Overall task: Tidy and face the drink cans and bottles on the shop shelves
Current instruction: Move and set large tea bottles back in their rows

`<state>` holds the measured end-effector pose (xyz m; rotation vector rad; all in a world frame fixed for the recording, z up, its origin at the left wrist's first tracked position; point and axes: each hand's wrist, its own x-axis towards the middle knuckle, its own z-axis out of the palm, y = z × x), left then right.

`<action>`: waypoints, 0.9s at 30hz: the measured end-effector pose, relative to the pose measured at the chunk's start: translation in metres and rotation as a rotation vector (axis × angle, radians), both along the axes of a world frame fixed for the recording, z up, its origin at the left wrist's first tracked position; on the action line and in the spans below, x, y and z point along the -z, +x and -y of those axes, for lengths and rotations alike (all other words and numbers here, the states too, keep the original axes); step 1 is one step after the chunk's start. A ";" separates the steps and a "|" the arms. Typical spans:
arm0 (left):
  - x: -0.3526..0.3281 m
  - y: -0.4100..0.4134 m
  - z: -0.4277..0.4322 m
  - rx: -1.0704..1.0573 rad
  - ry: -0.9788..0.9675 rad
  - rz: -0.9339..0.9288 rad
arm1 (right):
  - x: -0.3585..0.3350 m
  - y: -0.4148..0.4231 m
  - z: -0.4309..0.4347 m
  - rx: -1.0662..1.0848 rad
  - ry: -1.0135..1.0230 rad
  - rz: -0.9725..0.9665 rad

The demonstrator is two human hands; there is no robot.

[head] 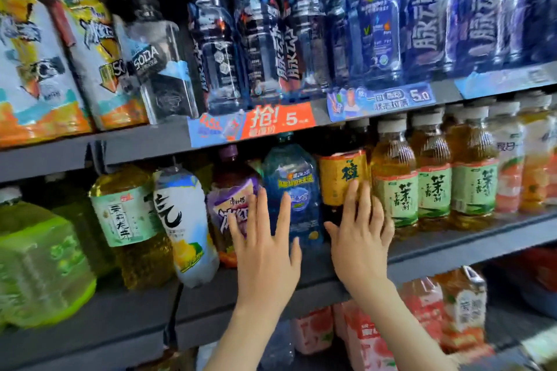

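On the middle shelf [452,250] stands a blue bottle [294,187], between a purple-labelled bottle [229,199] and a dark bottle with a yellow label [340,175]. My left hand [265,250] is spread flat in front of the purple and blue bottles, fingers apart, holding nothing. My right hand [358,238] is spread in front of the dark yellow-labelled bottle, its fingers reaching the neighbouring green-labelled tea bottle [394,187]. Whether the fingers touch the bottles is unclear. A white bottle [187,220] leans to the left of the purple one.
More green-labelled tea bottles [473,178] line the shelf to the right, and big green tea bottles [39,259] stand left. The upper shelf carries blue-labelled bottles [259,30], a soda bottle [159,60] and price tags [277,120]. Pink-labelled bottles [370,337] sit on the shelf below.
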<state>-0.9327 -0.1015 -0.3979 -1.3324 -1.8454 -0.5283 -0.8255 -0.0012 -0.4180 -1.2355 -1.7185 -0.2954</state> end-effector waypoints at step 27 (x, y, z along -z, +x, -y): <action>-0.043 -0.049 0.026 -0.137 -0.050 -0.062 | -0.079 -0.071 0.029 -0.247 -0.018 -0.333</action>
